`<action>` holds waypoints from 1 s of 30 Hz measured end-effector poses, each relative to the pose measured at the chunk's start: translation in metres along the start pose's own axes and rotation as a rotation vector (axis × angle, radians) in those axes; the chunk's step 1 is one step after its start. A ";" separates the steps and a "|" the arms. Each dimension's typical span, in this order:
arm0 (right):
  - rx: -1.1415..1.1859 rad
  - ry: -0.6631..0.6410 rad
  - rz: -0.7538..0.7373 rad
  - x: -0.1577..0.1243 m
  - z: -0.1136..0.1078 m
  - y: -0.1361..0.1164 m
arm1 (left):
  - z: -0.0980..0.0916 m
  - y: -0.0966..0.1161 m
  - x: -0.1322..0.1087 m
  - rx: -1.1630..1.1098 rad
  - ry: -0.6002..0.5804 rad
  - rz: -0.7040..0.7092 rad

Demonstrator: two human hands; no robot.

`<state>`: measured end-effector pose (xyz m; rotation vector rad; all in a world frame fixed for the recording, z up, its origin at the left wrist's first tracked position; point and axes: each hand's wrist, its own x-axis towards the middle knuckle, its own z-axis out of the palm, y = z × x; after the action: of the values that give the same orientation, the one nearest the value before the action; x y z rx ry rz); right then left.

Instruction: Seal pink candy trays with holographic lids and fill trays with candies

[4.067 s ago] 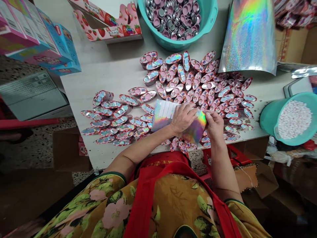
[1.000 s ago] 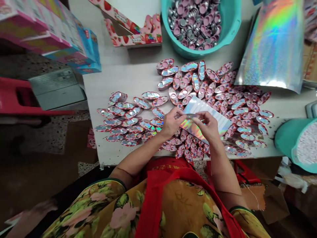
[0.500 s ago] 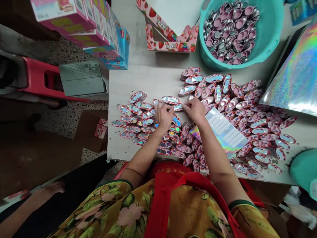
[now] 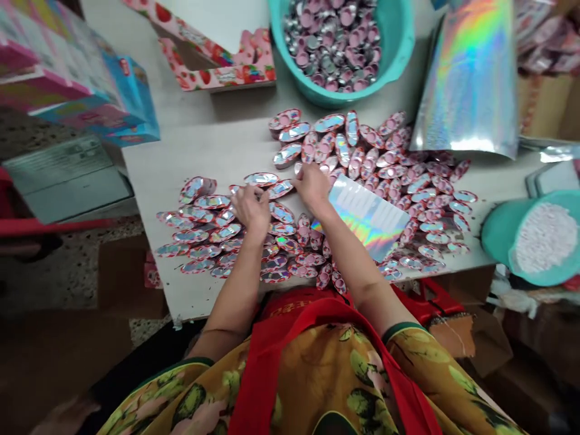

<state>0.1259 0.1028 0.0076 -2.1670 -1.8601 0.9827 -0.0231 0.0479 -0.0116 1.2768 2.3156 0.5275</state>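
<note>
Many small boat-shaped cups (image 4: 212,232) cover the white table (image 4: 212,151); those on the left carry holographic seals, while pink open ones (image 4: 399,163) lie to the right. My left hand (image 4: 251,210) rests on the sealed cups with its fingers curled down over one. A little to its right, my right hand (image 4: 312,184) has its fingertips pinched at a cup (image 4: 281,189) on the edge of the pink group. A holographic sticker sheet (image 4: 369,219) lies flat on the cups beside my right forearm, with neither hand on it.
At the back stands a teal basin (image 4: 399,36) full of unsealed cups, with a strawberry-print display box (image 4: 217,75) to its left. A large holographic sheet (image 4: 471,78) is at the back right. At the right edge is a teal basin of white pellets (image 4: 539,238). Stacked cartons (image 4: 113,96) are at left. Another person's hand (image 4: 63,417) shows at bottom left.
I held the sticker sheet in both hands a second ago. It now lies on the cups, and both hands are at the cups left of it. My hands have drawn apart.
</note>
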 end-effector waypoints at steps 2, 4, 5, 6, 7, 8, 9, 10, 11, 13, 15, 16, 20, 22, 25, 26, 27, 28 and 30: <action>0.068 0.080 -0.068 -0.010 -0.009 0.022 | -0.003 0.002 0.000 0.058 -0.014 0.003; 0.125 0.264 -0.079 -0.034 -0.029 0.073 | -0.007 0.005 -0.003 0.065 -0.006 0.034; 0.127 0.389 -0.022 -0.051 -0.042 0.107 | -0.009 0.007 -0.006 0.051 0.005 0.067; 0.108 0.500 0.061 -0.069 -0.055 0.145 | -0.010 0.009 -0.009 0.029 0.016 0.110; 0.079 0.580 0.153 -0.088 -0.068 0.182 | -0.009 0.013 -0.013 0.003 0.024 0.160; 0.046 0.614 0.241 -0.106 -0.078 0.218 | -0.006 0.019 -0.018 -0.023 0.022 0.214; 0.023 0.621 0.318 -0.122 -0.086 0.248 | 0.000 0.026 -0.025 -0.048 0.006 0.270; 0.018 0.591 0.355 -0.133 -0.090 0.272 | 0.008 0.034 -0.033 -0.071 -0.024 0.329; 0.031 0.549 0.366 -0.142 -0.090 0.289 | 0.018 0.044 -0.042 -0.091 -0.066 0.392; 0.082 0.498 0.354 -0.148 -0.086 0.304 | 0.042 0.067 -0.065 -0.121 -0.185 0.538; 0.115 0.512 0.337 -0.146 -0.079 0.302 | 0.070 0.092 -0.091 -0.135 -0.325 0.700; 0.116 0.527 0.334 -0.145 -0.077 0.299 | 0.084 0.105 -0.105 -0.135 -0.389 0.784; 0.140 0.543 0.309 -0.140 -0.077 0.294 | 0.134 0.155 -0.148 -0.067 -0.537 1.079; 0.268 0.554 0.312 -0.139 -0.078 0.295 | 0.153 0.173 -0.159 -0.015 -0.573 1.184; 0.630 0.538 0.385 -0.138 -0.076 0.295 | 0.171 0.185 -0.164 0.058 -0.606 1.274; 0.750 0.529 0.416 -0.137 -0.075 0.293 | 0.175 0.184 -0.164 0.074 -0.612 1.298; 0.846 0.529 0.442 -0.137 -0.073 0.291 | 0.177 0.182 -0.164 0.082 -0.613 1.321; 0.916 0.540 0.463 -0.137 -0.072 0.289 | 0.178 0.178 -0.163 0.080 -0.613 1.349; 0.994 0.575 0.484 -0.137 -0.070 0.285 | 0.177 0.169 -0.164 0.053 -0.618 1.395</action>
<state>0.3989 -0.0692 -0.0232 -1.9081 -0.4139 0.9068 0.2685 0.0123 -0.0379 2.4937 0.6932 0.3464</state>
